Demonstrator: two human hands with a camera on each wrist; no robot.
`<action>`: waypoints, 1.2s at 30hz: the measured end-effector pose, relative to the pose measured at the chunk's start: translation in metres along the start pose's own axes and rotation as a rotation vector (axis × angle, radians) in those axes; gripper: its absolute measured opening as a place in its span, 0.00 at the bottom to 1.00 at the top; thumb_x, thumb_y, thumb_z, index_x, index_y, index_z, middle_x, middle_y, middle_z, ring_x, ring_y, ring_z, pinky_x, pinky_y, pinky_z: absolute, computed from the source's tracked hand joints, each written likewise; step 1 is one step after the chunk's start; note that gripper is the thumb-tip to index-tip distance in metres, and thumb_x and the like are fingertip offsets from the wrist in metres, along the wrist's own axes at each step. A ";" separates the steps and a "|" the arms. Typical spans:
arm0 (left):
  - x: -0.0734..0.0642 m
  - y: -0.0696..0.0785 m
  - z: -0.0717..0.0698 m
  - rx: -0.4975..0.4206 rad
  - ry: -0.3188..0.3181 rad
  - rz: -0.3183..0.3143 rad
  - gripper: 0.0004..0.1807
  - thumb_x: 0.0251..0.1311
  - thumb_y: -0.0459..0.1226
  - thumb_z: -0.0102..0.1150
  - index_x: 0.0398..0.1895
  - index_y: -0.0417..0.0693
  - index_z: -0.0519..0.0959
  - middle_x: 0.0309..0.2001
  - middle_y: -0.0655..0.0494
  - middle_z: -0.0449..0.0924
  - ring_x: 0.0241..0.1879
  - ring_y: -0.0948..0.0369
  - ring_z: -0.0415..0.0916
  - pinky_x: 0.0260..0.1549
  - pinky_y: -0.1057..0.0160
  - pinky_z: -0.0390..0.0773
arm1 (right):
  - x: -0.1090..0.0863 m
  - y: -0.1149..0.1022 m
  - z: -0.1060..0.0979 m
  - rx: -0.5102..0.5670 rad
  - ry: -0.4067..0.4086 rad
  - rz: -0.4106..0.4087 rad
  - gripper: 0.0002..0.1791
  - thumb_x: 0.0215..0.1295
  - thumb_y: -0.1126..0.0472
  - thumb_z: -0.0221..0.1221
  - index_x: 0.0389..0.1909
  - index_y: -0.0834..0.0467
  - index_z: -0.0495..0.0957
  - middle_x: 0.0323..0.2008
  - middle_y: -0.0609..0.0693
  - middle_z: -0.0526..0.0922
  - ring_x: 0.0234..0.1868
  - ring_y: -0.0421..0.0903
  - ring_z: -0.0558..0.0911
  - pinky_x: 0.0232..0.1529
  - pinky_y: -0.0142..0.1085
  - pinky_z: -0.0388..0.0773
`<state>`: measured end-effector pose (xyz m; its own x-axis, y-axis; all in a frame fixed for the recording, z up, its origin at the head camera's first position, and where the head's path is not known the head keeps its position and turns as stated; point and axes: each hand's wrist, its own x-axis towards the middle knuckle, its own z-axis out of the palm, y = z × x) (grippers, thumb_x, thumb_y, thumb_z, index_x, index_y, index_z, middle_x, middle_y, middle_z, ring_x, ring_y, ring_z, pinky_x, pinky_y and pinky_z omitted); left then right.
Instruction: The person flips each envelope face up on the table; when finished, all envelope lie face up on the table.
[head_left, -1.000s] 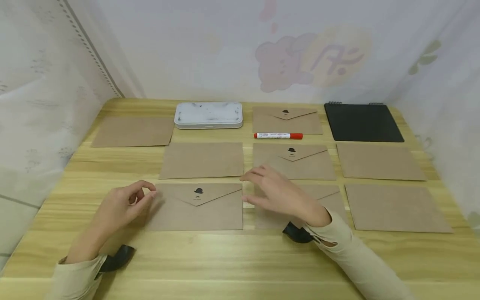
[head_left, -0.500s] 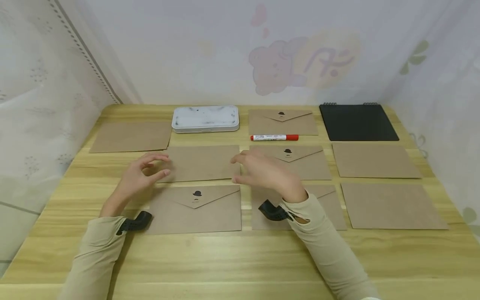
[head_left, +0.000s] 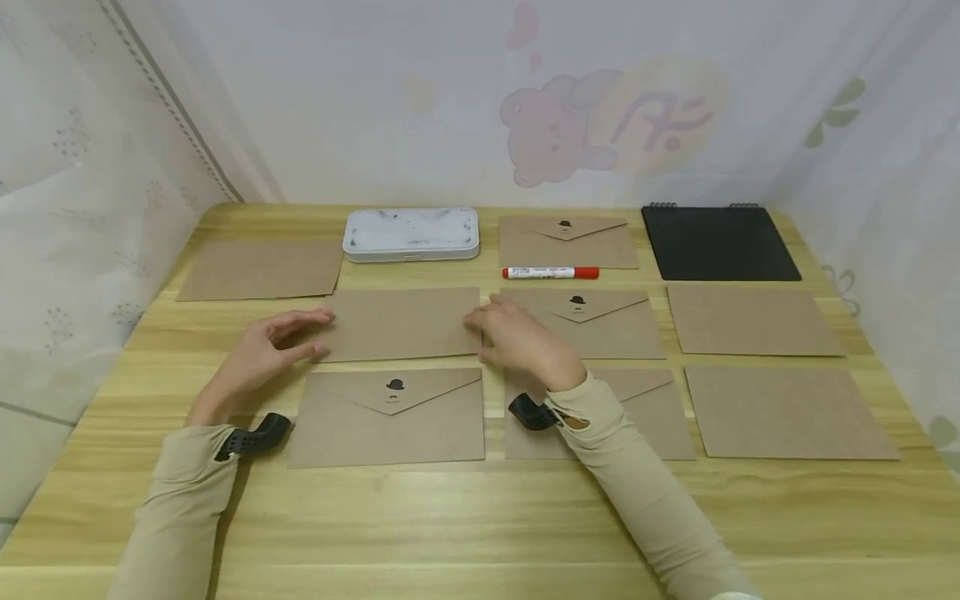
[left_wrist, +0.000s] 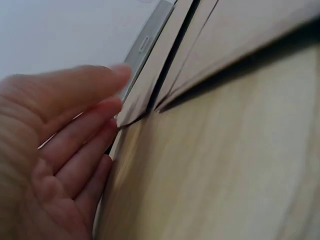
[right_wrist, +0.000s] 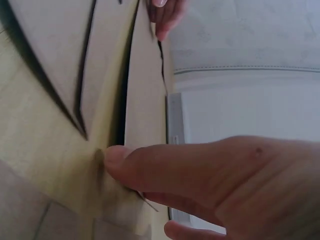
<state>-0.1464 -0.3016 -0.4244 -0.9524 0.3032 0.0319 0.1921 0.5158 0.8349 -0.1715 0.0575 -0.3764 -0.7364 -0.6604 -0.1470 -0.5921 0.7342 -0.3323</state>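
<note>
A plain brown envelope lies flap side down in the middle row, between my two hands. My left hand is at its left edge, thumb and fingers apart. In the left wrist view the fingertips are close by the envelope's corner, and contact is hard to tell. At the right edge is my right hand, its fingers bent a little over that end. The right wrist view has the thumb at the near right corner. Just below lies a flap-up envelope printed with a black hat.
Other brown envelopes lie in rows: one at left, two at right, and several with flaps up. A white tin case, a red-capped marker and a black spiral notebook are at the back.
Both hands have moved away from the front envelope, up to the middle-row envelope's two ends. Over the last half second my right fingers have come closer to its right edge.
</note>
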 end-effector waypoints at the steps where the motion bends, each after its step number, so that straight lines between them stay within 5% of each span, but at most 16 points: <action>1: 0.001 -0.001 0.000 0.002 0.000 0.005 0.22 0.56 0.37 0.64 0.56 0.47 0.75 0.60 0.54 0.71 0.58 0.71 0.64 0.54 0.79 0.59 | 0.001 0.000 0.001 -0.002 0.007 0.003 0.27 0.54 0.66 0.65 0.57 0.64 0.72 0.57 0.56 0.74 0.62 0.50 0.68 0.68 0.43 0.45; 11: -0.002 0.003 0.004 0.110 -0.080 0.026 0.26 0.53 0.41 0.67 0.57 0.55 0.75 0.66 0.61 0.62 0.67 0.64 0.53 0.58 0.78 0.49 | 0.000 0.001 0.007 -0.031 0.026 0.031 0.22 0.58 0.63 0.62 0.56 0.59 0.75 0.57 0.53 0.74 0.59 0.52 0.70 0.65 0.51 0.50; 19: 0.002 0.001 0.007 0.155 -0.069 0.084 0.28 0.50 0.35 0.69 0.57 0.49 0.75 0.66 0.54 0.62 0.67 0.55 0.53 0.58 0.78 0.47 | -0.005 -0.002 0.001 0.025 0.004 0.121 0.18 0.67 0.57 0.54 0.57 0.52 0.75 0.60 0.47 0.72 0.65 0.61 0.59 0.62 0.62 0.43; 36: 0.000 0.014 0.007 0.139 -0.084 0.085 0.30 0.48 0.33 0.69 0.58 0.45 0.74 0.67 0.50 0.61 0.66 0.51 0.53 0.57 0.80 0.48 | -0.001 0.007 0.000 0.094 0.048 -0.030 0.14 0.70 0.60 0.50 0.49 0.61 0.79 0.50 0.52 0.80 0.54 0.47 0.76 0.66 0.43 0.48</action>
<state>-0.1424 -0.2885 -0.4171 -0.9092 0.4135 0.0484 0.3077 0.5891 0.7472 -0.1753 0.0635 -0.3786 -0.7348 -0.6721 -0.0914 -0.5826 0.6944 -0.4223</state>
